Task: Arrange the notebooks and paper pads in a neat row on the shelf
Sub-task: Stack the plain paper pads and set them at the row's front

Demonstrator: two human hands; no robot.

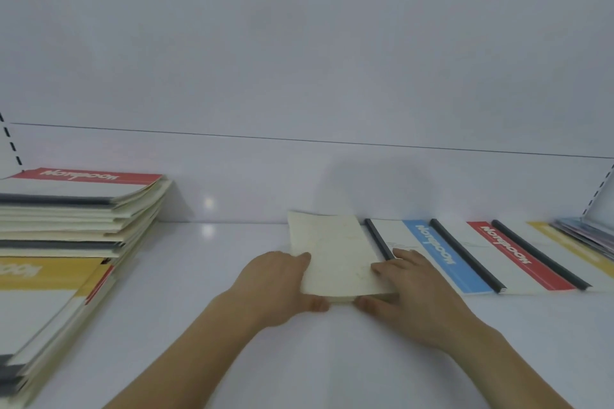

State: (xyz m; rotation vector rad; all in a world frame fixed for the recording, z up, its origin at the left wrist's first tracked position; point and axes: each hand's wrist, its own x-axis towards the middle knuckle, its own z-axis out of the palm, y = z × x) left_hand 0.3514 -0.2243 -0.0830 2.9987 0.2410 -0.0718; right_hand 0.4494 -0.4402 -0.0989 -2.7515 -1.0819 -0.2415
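Note:
A cream paper pad (335,252) lies flat on the white shelf (206,276), partly over the left edge of a blue-striped notebook (435,256). My left hand (275,285) grips the pad's near left corner, thumb at its front edge. My right hand (408,292) grips the near right corner, fingers on top, thumb at the front edge. To the right, overlapping in a row, lie a red-striped notebook (508,252) and a yellow-striped one (564,242).
A tall stack of notebooks (76,206) with a red-striped one on top stands at the left. A lower pile with a yellow-striped cover (43,295) lies in front of it. More booklets (588,232) sit at the far right. The shelf's back wall (299,76) rises behind.

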